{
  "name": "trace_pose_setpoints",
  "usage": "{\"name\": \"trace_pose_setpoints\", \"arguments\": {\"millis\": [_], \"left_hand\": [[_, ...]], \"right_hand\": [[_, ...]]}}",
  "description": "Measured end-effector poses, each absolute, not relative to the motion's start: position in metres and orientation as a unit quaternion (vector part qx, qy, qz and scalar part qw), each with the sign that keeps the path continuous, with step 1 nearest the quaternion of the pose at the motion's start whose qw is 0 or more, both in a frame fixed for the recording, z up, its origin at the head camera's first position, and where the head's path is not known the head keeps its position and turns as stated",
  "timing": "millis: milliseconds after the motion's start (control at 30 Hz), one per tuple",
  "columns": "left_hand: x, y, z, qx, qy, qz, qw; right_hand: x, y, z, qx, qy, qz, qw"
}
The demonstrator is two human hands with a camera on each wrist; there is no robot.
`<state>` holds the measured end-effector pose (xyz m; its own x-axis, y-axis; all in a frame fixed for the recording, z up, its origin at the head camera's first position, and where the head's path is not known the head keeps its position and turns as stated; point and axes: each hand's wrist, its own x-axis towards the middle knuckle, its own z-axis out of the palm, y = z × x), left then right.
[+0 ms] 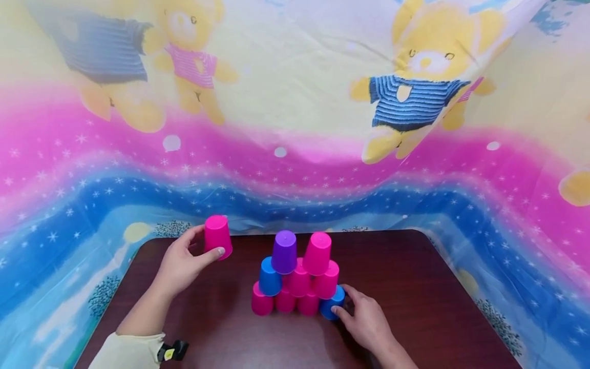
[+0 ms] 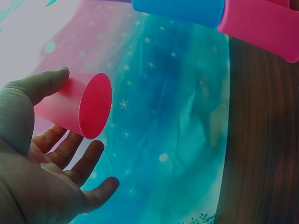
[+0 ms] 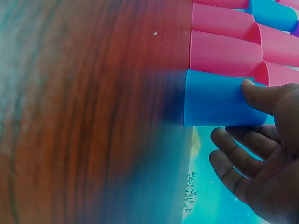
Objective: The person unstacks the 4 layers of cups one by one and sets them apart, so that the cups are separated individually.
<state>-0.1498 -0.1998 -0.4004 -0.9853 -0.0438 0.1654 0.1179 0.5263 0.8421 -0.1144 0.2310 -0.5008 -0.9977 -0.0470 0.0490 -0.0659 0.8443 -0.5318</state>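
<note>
My left hand holds a pink cup mouth-down in the air, left of a stack of upturned cups. In the left wrist view, the thumb lies on one side of that pink cup and fingers on the other. The stack's top row has a purple cup and a pink one. Below come a blue cup and two pink ones, over a bottom row of several cups. At that row's right end my right hand grips a blue cup between thumb and fingers, where it stands on the table.
The dark brown wooden table has rounded far corners. Behind it and along its sides hangs a cloth printed with teddy bears and snowflakes. A black strap-like item is by the left sleeve.
</note>
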Motion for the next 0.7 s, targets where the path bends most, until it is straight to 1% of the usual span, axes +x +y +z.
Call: {"name": "trace_pose_setpoints", "arguments": {"millis": [267,500,700], "left_hand": [[-0.147,-0.214,-0.407,-0.008,-0.873,-0.481,0.082],[-0.146,-0.224,-0.414,-0.006,-0.877,-0.473,0.092],[-0.145,-0.234,-0.422,-0.001,-0.877,-0.471,0.099]], "right_hand": [[-0.115,0.230,-0.500,0.025,-0.960,0.277,0.012],[-0.115,0.231,-0.499,0.029,-0.962,0.272,0.018],[-0.115,0.230,-0.498,0.030,-0.962,0.271,0.013]]}}
